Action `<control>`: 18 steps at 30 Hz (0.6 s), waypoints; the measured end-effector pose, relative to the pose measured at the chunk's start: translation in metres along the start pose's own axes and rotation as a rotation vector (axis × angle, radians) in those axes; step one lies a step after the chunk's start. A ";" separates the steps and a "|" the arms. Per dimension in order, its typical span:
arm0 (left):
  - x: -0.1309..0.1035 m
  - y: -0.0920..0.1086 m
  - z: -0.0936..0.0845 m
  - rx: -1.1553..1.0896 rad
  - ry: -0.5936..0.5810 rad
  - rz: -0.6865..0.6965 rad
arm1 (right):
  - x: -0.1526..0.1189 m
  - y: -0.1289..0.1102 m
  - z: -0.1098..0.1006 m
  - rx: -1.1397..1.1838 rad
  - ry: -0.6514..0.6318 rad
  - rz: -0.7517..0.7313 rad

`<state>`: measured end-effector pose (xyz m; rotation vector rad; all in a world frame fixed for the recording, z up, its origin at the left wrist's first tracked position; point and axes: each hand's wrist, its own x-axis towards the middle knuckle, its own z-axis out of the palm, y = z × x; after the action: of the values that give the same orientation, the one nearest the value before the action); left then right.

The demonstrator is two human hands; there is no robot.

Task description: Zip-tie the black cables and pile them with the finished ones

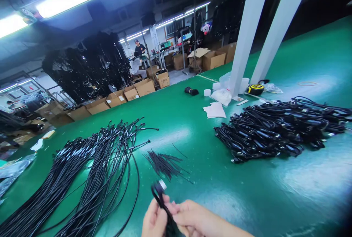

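Observation:
At the bottom centre, my left hand (154, 218) is closed around a looped black cable (157, 193) with a whitish tag or connector near its top. From the right, my right hand (192, 215) pinches at the same cable, its fingers close to those of my left hand. The cable is slightly blurred and its lower part runs out of the frame. Just beyond the hands lies a loose pile of thin black ties (165, 164). Long black cables (96, 171) fan out at the left, and a heap of bundled black cables (275, 127) lies at the right.
Two white posts (249, 28) rise from the green table (209, 193). Near them are a yellow tape measure (255, 89), plastic bags (222, 97), torn white paper (215, 110) and a black coil (191, 91). Cardboard boxes (145, 87) line the far edge; two people are in the background.

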<state>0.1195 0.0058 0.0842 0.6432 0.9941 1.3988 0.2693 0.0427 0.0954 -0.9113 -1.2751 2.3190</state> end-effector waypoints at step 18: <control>0.010 0.009 0.017 -0.569 0.277 -0.292 | 0.014 0.034 0.020 -0.956 0.359 -0.612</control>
<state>0.1290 0.0200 0.0979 -0.1162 0.8045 1.4372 0.2459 0.0193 0.0691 -0.9284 -2.1227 0.9791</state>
